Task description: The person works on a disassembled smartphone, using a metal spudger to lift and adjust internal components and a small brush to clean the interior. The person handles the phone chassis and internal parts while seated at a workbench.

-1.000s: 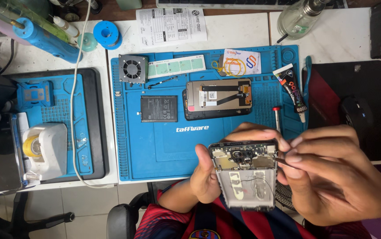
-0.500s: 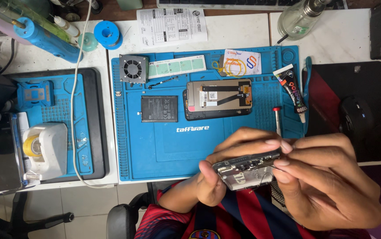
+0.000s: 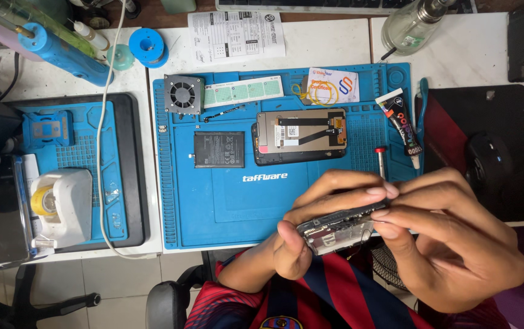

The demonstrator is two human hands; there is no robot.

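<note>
Both hands grip phone frame point(image 3: 335, 229) over blue mat point(image 3: 225, 201) edge: our left hand point(image 3: 310, 231) closed around its end, right hand point(image 3: 450, 244) fingers pinching top edge. Battery point(image 3: 218, 149) lies on mat.

Red-and-navy striped shirt point(image 3: 329, 298), short-sleeved

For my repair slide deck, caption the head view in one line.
Both hands, left and right, grip an opened silver phone frame edge-on above a blue silicone work mat.
</note>
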